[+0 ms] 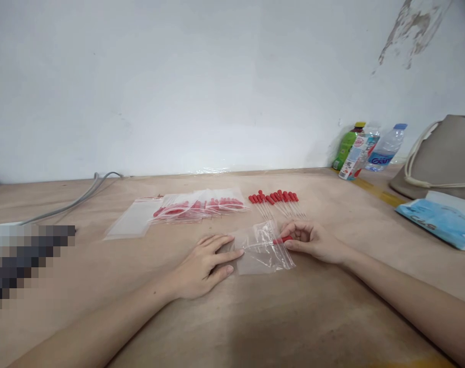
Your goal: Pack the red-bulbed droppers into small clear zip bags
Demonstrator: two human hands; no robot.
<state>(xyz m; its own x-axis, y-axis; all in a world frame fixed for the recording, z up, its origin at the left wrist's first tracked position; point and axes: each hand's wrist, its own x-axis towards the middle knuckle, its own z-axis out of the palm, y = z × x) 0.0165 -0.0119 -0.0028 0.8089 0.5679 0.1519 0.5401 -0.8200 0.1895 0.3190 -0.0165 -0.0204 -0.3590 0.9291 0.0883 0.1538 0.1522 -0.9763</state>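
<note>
A small clear zip bag [263, 249] lies flat on the wooden table [255, 317] in front of me. My left hand [204, 266] rests on the table with its fingers stretched out, fingertips pressing the bag's left edge. My right hand [312, 240] is pinched on a red-tipped dropper [283, 239] at the bag's right opening. Behind the bag lies a row of several loose red-tipped droppers [275, 200]. To their left is a spread of filled clear bags [200, 207] holding red droppers.
A grey cable [77, 200] runs along the back left by the white wall. At the back right stand a green bottle [346, 145], a water bottle [386, 148], a beige bag [443, 158] and a blue tissue pack [441, 217]. A blurred patch covers the left edge.
</note>
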